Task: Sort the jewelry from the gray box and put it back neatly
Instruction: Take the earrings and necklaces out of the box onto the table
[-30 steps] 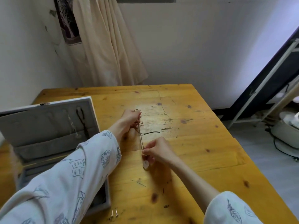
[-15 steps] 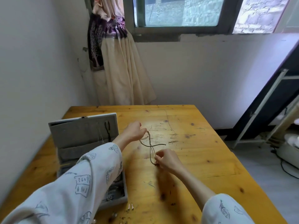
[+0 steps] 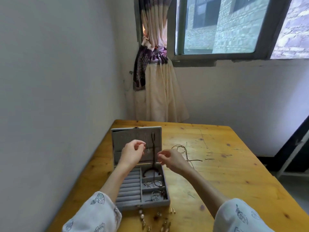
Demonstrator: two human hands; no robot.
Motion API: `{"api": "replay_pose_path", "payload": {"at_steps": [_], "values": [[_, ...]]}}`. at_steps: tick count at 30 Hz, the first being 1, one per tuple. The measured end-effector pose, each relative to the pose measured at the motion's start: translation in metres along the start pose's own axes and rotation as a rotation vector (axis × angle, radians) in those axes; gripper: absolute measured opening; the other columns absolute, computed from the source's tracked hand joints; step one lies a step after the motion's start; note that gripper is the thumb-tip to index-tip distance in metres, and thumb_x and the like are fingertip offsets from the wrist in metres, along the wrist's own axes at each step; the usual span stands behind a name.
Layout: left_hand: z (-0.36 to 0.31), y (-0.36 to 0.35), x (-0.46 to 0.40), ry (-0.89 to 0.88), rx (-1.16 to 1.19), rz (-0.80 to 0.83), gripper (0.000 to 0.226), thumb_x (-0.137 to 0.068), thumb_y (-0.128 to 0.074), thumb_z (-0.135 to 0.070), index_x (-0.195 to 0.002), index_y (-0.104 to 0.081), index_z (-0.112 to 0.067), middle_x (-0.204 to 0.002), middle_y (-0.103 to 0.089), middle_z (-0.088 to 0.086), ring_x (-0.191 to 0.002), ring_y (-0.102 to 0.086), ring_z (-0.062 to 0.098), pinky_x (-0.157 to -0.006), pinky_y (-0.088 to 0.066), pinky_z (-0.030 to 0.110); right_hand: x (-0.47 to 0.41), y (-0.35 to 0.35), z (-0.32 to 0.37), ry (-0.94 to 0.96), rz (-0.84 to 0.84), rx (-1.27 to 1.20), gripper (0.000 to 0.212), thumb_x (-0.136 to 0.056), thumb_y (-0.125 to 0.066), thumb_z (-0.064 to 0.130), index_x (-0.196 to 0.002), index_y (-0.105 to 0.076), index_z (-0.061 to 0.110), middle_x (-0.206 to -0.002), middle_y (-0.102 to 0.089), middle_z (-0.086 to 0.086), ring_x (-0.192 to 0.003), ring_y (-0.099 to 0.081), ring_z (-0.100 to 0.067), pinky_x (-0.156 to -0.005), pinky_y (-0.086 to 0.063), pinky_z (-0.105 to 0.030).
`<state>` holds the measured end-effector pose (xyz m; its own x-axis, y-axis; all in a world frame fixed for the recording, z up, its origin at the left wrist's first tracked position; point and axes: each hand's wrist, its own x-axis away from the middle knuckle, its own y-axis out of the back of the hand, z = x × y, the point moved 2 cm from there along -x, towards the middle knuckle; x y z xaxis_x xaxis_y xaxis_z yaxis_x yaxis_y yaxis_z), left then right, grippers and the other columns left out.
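The gray jewelry box (image 3: 127,186) stands open on the wooden table (image 3: 225,181), its lid upright. A dark cord (image 3: 153,146) hangs from the lid down into a compartment, and other compartments hold bracelets (image 3: 154,183). My left hand (image 3: 132,153) hovers in front of the lid, thumb and forefinger pinched together beside a faint thin chain (image 3: 147,149). Whether it holds the chain I cannot tell. My right hand (image 3: 172,159) floats at the box's right edge, fingers curled, nothing visible in them. A brown cord necklace (image 3: 184,150) lies on the table just behind it.
Loose earrings and studs (image 3: 157,216) lie scattered on the table in front of the box. A wall runs along the table's left side, with a tied curtain (image 3: 157,91) and a window beyond the far edge. A metal frame (image 3: 294,154) stands at the right.
Both hands have left the brown cord necklace on the table and moved left to the box lid. The camera has tilted up and turned left, bringing the whole box into view.
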<state>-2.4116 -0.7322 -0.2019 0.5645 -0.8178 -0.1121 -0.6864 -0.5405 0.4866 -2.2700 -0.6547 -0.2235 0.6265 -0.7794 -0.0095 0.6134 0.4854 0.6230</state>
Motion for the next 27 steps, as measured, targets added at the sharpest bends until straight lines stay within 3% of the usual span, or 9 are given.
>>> {"api": "replay_pose_path", "payload": {"at_steps": [5, 10, 12, 14, 16, 19, 23, 27], "values": [[0.046, 0.018, -0.008, 0.123, -0.032, -0.096, 0.02, -0.091, -0.051, -0.009, -0.109, -0.06, -0.012, -0.11, -0.063, 0.01, -0.101, -0.059, 0.022, -0.09, -0.051, 0.041, -0.019, -0.025, 0.006, 0.004, 0.014, -0.046, 0.027, -0.092, -0.049, 0.022, -0.112, -0.062, 0.01, -0.105, -0.068, -0.009, -0.097, -0.063, -0.021, -0.087, -0.051, -0.038], [0.057, 0.009, -0.032, 0.096, -0.062, -0.129, 0.025, -0.09, -0.052, -0.006, -0.113, -0.061, -0.009, -0.112, -0.064, 0.01, -0.102, -0.059, 0.021, -0.09, -0.051, 0.039, -0.057, -0.041, 0.01, -0.011, -0.032, -0.089, 0.028, -0.092, -0.049, 0.02, -0.115, -0.061, 0.01, -0.09, -0.068, -0.006, -0.078, -0.065, -0.017, -0.071, -0.053, -0.032], [0.059, 0.002, -0.042, 0.083, -0.078, -0.138, 0.026, -0.09, -0.052, -0.007, -0.114, -0.061, -0.01, -0.112, -0.065, 0.008, -0.103, -0.06, 0.019, -0.092, -0.048, 0.031, -0.072, -0.048, 0.012, -0.021, -0.06, -0.091, 0.027, -0.091, -0.05, 0.021, -0.113, -0.061, 0.012, -0.081, -0.069, -0.003, -0.073, -0.065, -0.016, -0.07, -0.053, -0.031], [0.059, -0.004, -0.048, 0.067, -0.131, -0.178, 0.026, -0.091, -0.052, -0.009, -0.115, -0.061, -0.012, -0.112, -0.065, 0.005, -0.104, -0.059, 0.017, -0.087, -0.041, 0.019, -0.085, -0.055, 0.014, -0.028, -0.106, -0.05, 0.025, -0.09, -0.052, 0.025, -0.11, -0.064, 0.014, -0.083, -0.071, -0.005, -0.077, -0.067, -0.02, -0.078, -0.054, -0.035], [0.059, -0.007, -0.05, 0.054, -0.176, -0.227, 0.026, -0.091, -0.052, -0.011, -0.115, -0.061, -0.014, -0.112, -0.066, 0.003, -0.105, -0.059, 0.016, -0.082, -0.038, 0.016, -0.094, -0.062, 0.016, -0.038, -0.168, 0.007, 0.024, -0.089, -0.054, 0.03, -0.105, -0.065, 0.015, -0.088, -0.071, -0.005, -0.083, -0.067, -0.022, -0.076, -0.053, -0.033], [0.064, -0.008, -0.048, 0.013, -0.235, -0.23, 0.026, -0.091, -0.05, -0.012, -0.116, -0.059, -0.014, -0.114, -0.064, 0.003, -0.106, -0.057, 0.016, -0.081, -0.038, 0.017, -0.1, -0.074, 0.019, -0.063, -0.246, 0.068, 0.023, -0.087, -0.056, 0.034, -0.098, -0.066, 0.017, -0.091, -0.07, -0.002, -0.085, -0.064, -0.02, -0.068, -0.046, -0.028], [0.076, -0.008, -0.042, -0.086, -0.486, -0.236, 0.029, -0.094, -0.045, -0.017, -0.12, -0.056, -0.018, -0.119, -0.06, 0.0, -0.115, -0.047, 0.016, -0.095, -0.035, 0.027, -0.104, -0.085, 0.022, -0.077, -0.297, 0.101, 0.022, -0.089, -0.054, 0.03, -0.1, -0.067, 0.016, -0.096, -0.07, -0.004, -0.091, -0.063, -0.023, -0.076, -0.05, -0.034], [0.083, -0.004, -0.038, -0.097, -0.615, -0.221, 0.03, -0.095, -0.041, -0.022, -0.122, -0.054, -0.023, -0.121, -0.059, -0.006, -0.115, -0.048, 0.012, -0.095, -0.026, 0.027, -0.103, -0.08, 0.026, -0.108, -0.336, -0.014, 0.021, -0.087, -0.053, 0.026, -0.095, -0.069, 0.015, -0.092, -0.071, -0.004, -0.09, -0.063, -0.022, -0.076, -0.049, -0.031]]}}
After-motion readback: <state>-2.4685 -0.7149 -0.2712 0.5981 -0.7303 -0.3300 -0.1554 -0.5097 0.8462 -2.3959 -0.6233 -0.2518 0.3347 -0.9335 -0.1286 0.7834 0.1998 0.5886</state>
